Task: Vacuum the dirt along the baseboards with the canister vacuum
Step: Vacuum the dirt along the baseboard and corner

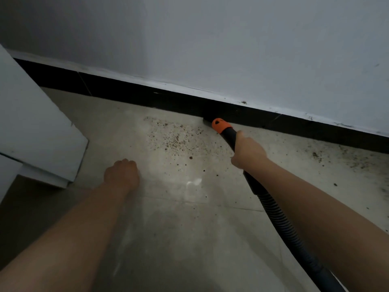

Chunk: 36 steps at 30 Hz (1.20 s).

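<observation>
My right hand (248, 151) grips the black vacuum tube just behind its orange collar (221, 125). The dark nozzle tip (207, 119) touches the floor right at the black baseboard (130, 91). The ribbed black hose (282, 224) runs back under my right forearm toward the lower right edge. Brown dirt crumbs (172, 137) lie scattered on the pale tile floor, left of the nozzle. More dark dirt (336, 159) lies along the baseboard on the right. My left hand (122, 174) is curled into a fist, knuckles on the floor, holding nothing. The canister is out of view.
A white cabinet or door edge (37, 131) juts in at the left, close to my left arm. The white wall (231, 43) rises above the baseboard. Pale floor tiles (189, 239) stretch toward me.
</observation>
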### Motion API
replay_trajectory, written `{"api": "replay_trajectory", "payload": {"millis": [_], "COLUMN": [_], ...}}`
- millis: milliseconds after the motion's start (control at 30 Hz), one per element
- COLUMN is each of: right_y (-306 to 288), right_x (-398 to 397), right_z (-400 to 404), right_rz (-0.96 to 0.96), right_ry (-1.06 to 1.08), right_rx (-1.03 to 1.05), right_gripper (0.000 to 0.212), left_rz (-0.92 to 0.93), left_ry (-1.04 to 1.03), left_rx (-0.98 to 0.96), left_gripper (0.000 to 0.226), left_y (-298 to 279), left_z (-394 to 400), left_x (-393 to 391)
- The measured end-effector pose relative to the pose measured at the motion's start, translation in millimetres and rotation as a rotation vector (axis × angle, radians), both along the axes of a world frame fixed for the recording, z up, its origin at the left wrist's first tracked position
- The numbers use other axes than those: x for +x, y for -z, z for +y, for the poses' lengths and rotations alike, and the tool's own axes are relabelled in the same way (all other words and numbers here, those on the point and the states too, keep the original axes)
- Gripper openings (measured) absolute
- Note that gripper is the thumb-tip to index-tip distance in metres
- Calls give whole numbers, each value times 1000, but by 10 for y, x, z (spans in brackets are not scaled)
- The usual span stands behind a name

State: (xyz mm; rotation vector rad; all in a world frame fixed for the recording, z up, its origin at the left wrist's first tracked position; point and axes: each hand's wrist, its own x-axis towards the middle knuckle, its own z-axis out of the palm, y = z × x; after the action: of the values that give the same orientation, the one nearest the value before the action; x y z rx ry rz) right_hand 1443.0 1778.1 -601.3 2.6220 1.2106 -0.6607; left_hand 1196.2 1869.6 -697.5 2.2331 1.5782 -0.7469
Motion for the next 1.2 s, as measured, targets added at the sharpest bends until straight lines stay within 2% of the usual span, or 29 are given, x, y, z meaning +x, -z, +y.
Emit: {"api": "replay_trajectory", "payload": {"millis": [200,533,733,1033,1200], "right_y": [-37,45,99,-18,-206], "right_x": [-427,-1079,-1293,-926,-697], "right_z": [307,796,944,880,785], "right_rz": [-19,39,81,111,80], "right_ry": [-54,-96,-140,-104,-180], "right_rx": [0,20,62,43,4], "right_gripper": [55,60,62,60,53], "left_rz": [-99,-147,-100,-73,-57], "left_ry": [-14,-22,6,46,70], "left_rx": [-29,-100,-160,-180,-208], "left_gripper": [53,55,56,58,53], "left_y": [108,166,153,55,79], "left_z": [71,21,52,251,236], "left_x": [-157,-230,-262,-218,-248]}}
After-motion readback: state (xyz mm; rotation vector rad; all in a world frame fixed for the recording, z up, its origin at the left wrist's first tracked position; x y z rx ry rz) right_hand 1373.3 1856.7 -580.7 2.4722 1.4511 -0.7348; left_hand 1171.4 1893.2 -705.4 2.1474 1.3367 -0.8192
